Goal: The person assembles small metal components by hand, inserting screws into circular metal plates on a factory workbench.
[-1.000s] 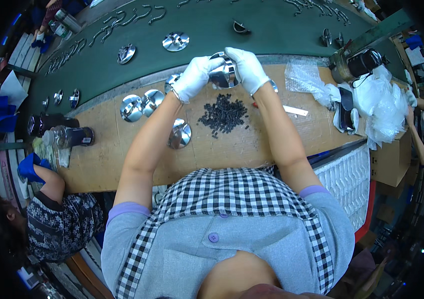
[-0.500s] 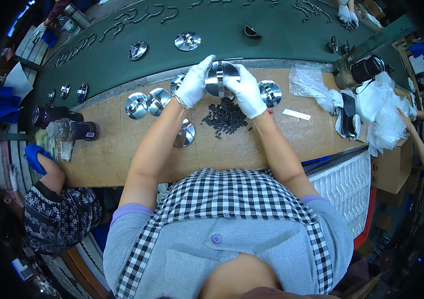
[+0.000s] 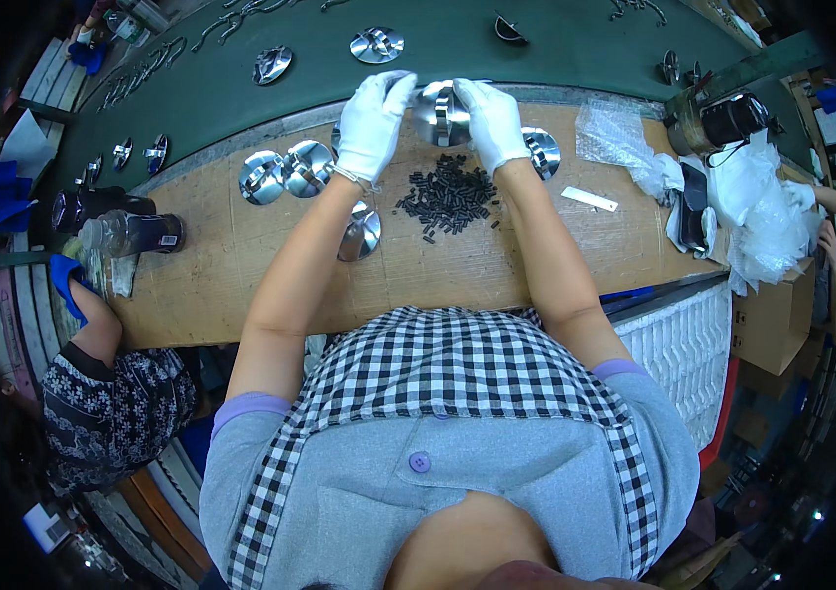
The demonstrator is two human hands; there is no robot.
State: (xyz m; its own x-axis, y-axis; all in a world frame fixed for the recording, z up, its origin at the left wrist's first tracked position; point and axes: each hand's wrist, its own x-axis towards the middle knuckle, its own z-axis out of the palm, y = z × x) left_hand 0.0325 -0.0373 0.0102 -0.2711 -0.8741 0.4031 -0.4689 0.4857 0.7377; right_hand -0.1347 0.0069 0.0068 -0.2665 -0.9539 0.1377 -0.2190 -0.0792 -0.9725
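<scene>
Since the earlier frame, the right hand (image 3: 493,120) has shifted from across the lower face of the held disc (image 3: 430,115) to its right edge, and the whole scene sits higher in my view. Reading from the left, I record a clear bottle (image 3: 108,234) lying on the worktop (image 3: 241,270). Next come two chrome discs (image 3: 262,177), side by side and close together. The gloved left hand (image 3: 369,128) is raised, its fingers bent toward the left edge of the held disc; I cannot tell whether they touch it. Another disc (image 3: 363,234) lies partly hidden by the left forearm. The held disc, shiny with a raised band, is up between the two hands, beyond the pile of black pieces (image 3: 447,195). The right fingers pinch its right edge. One more disc (image 3: 544,152) rests just beside the right wrist. Farther right, I note a white strip (image 3: 590,200), lying flat, then crumpled bubble wrap (image 3: 614,143).
</scene>
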